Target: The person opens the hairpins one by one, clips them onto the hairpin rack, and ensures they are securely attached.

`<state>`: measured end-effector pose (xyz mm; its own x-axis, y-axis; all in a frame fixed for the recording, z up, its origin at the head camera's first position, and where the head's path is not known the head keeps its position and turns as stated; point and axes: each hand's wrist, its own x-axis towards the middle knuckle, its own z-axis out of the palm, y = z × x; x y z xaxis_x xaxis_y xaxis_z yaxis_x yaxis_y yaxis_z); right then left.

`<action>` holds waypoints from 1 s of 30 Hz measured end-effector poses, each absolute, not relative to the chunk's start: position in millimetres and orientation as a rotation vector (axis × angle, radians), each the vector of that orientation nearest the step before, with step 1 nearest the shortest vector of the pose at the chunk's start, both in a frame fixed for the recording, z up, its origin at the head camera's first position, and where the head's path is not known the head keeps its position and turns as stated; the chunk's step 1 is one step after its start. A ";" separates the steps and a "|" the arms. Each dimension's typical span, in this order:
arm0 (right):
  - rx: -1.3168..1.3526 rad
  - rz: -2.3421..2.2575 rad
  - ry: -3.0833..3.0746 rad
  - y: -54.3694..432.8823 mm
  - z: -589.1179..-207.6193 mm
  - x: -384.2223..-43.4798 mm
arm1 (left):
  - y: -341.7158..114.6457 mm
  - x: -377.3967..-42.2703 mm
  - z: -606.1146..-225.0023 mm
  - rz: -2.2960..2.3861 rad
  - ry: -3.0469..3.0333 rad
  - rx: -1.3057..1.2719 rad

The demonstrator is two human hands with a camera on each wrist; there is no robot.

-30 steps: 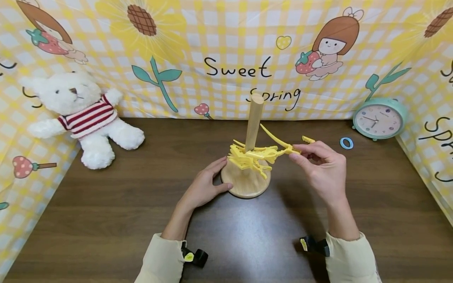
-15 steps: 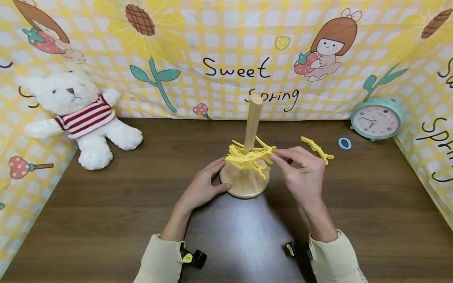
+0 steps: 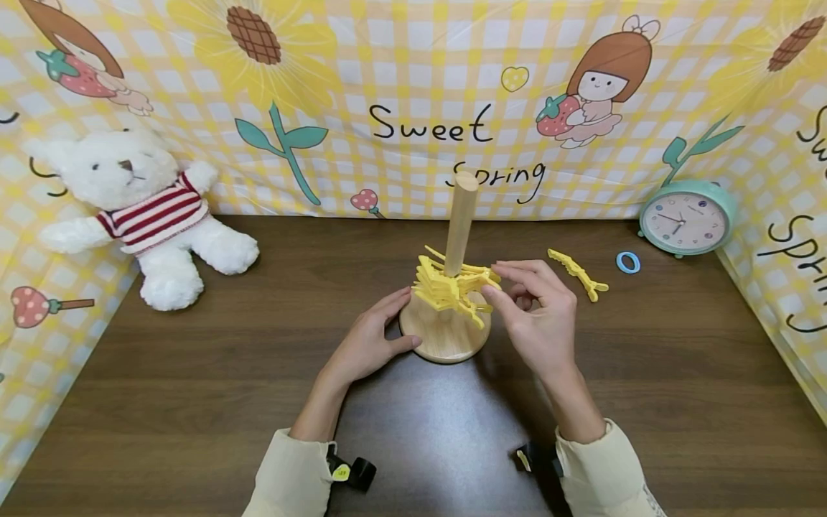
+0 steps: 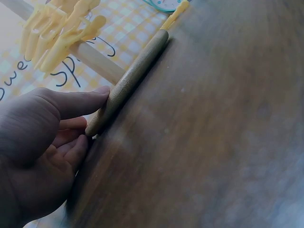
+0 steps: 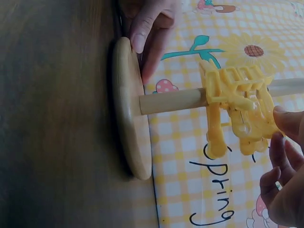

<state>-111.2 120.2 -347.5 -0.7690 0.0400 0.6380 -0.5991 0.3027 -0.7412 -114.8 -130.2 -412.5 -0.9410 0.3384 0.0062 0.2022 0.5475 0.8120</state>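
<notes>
A wooden stand has a round base (image 3: pixel 452 348) and an upright post (image 3: pixel 461 222). Several yellow plastic pieces (image 3: pixel 446 287) are bunched around the post, held well above the base in the right wrist view. My left hand (image 3: pixel 368 337) grips the left rim of the base, thumb on top and fingers at the edge (image 4: pixel 102 114). On the other side, my right hand (image 3: pixel 543 309) pinches the outer end of a yellow plastic piece (image 5: pixel 266 124) between thumb and fingertips. That piece overlaps the others, so its exact link to them is hard to tell.
Right of the stand lie a loose yellow piece (image 3: pixel 577 273) and a blue ring (image 3: pixel 619 264) on the brown table (image 3: pixel 213 395). A green alarm clock (image 3: pixel 685 219) stands at the back right, a white teddy bear (image 3: pixel 158 219) at the back left. Checked cloth (image 3: pixel 413 43) lines the sides.
My right hand has moved left, bringing its yellow plastic piece from beside the post in against the bunch. The loose yellow piece behind that hand is now uncovered. My left hand stays put.
</notes>
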 end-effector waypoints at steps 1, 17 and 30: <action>0.488 1.508 -2.026 120.5 -347.4 -111.0 | -130.3 -114.7 -412.8 1.355 2.626 0.465; 0.409 1.522 -2.126 136.2 -346.3 -116.3 | -129.9 -114.6 -413.6 1.370 2.619 0.483; 0.334 1.638 -2.107 171.8 -346.2 -126.0 | -129.4 -114.8 -412.2 1.370 2.615 0.462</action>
<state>-126.0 171.8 -346.2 -0.8703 0.0815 0.4857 -0.4506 0.2661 -0.8521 -114.8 -129.4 -412.2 -0.9407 0.3391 0.0067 0.1987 0.5348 0.8213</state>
